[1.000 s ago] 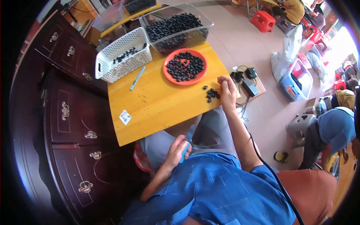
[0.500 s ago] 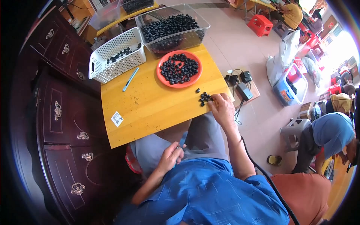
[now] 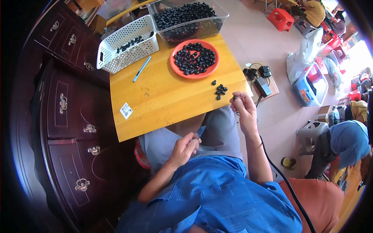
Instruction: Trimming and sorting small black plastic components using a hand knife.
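We find the yellow tabletop (image 3: 171, 101) bearing, at its far end, a transparent bin (image 3: 194, 23) heaped with small black pieces, with a white perforated basket (image 3: 132, 60) beside it holding a scattering of the same. Nearer stands an orange-red plate (image 3: 198, 76), well covered in black pieces. We record the main change at the right hand (image 3: 245, 108): half a second ago its fingers were down at the loose cluster on the tabletop; now they are raised and drawn off to the right, near the edge. Thumb and fingers are pinched together on one small dark piece (image 3: 235, 98). We judge that a single piece has been picked up and that the rest lie undisturbed. The left hand (image 3: 186, 148) remains low over the lap, its fingers curled closed around a blue tool (image 3: 201, 131); only the tip shows now, the handle being hidden. The two hands are well apart. A light-blue pen-like item (image 3: 142, 70) lies untouched near the basket. Smallest, the loose cluster (image 3: 221, 89) sits between plate and right hand.
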The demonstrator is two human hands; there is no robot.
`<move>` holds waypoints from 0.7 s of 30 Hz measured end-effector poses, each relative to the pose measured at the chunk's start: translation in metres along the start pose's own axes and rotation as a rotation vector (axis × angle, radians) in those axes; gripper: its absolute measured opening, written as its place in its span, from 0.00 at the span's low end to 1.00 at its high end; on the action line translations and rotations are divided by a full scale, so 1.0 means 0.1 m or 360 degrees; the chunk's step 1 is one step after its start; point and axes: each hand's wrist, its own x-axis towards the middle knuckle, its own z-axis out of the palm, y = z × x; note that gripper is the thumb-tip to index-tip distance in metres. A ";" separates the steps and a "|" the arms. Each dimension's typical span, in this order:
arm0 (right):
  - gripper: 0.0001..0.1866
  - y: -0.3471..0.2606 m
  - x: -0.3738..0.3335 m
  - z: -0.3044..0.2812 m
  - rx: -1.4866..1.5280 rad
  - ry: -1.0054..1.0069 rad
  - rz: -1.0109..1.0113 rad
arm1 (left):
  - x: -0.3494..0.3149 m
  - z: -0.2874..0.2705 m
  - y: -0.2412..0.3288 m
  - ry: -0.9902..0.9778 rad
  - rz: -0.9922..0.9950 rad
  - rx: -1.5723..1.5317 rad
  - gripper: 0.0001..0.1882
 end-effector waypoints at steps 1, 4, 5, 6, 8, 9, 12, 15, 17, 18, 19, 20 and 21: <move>0.11 -0.04 -0.09 0.05 0.0201 -0.0082 0.0117 | 0.03 0.01 0.08 0.0000 0.0022 0.0010 0.12; 0.16 -0.13 -0.32 0.20 0.0492 -0.0295 0.0318 | 0.11 0.03 0.28 0.0044 0.0166 0.0046 0.11; 0.16 -0.14 -0.38 0.23 0.0681 -0.0369 0.0399 | 0.14 0.05 0.37 0.0072 0.0232 0.0098 0.10; 0.16 -0.14 -0.44 0.26 0.0873 -0.0428 0.0475 | 0.19 0.10 0.43 0.0096 0.0213 0.0111 0.10; 0.17 -0.15 -0.54 0.32 0.0785 -0.0441 0.0540 | 0.24 0.12 0.50 0.0149 0.0285 0.0065 0.08; 0.17 -0.17 -0.57 0.31 0.0764 -0.0456 0.0558 | 0.27 0.14 0.51 0.0167 0.0389 0.0206 0.07; 0.17 -0.17 -0.58 0.43 0.0708 -0.0536 0.0731 | 0.26 0.05 0.52 0.0259 0.0522 0.0455 0.07; 0.15 -0.11 -0.60 0.53 0.0813 -0.0635 0.0852 | 0.20 0.02 0.65 0.0320 0.0706 0.0778 0.07; 0.14 -0.08 -0.61 0.57 0.0884 -0.0646 0.0865 | 0.22 0.06 0.68 0.0279 0.0705 0.0740 0.07; 0.13 -0.07 -0.61 0.58 0.0959 -0.0672 0.0858 | 0.22 0.06 0.69 0.0247 0.0723 0.0716 0.08; 0.12 -0.04 -0.63 0.57 0.0971 -0.0685 0.0879 | 0.22 0.06 0.64 0.0245 0.0730 0.0678 0.09; 0.12 -0.02 -0.65 0.58 0.0971 -0.0679 0.0883 | 0.20 0.06 0.64 0.0242 0.0725 0.0675 0.09; 0.12 -0.01 -0.66 0.58 0.0937 -0.0655 0.0917 | 0.19 0.07 0.65 0.0249 0.0728 0.0679 0.10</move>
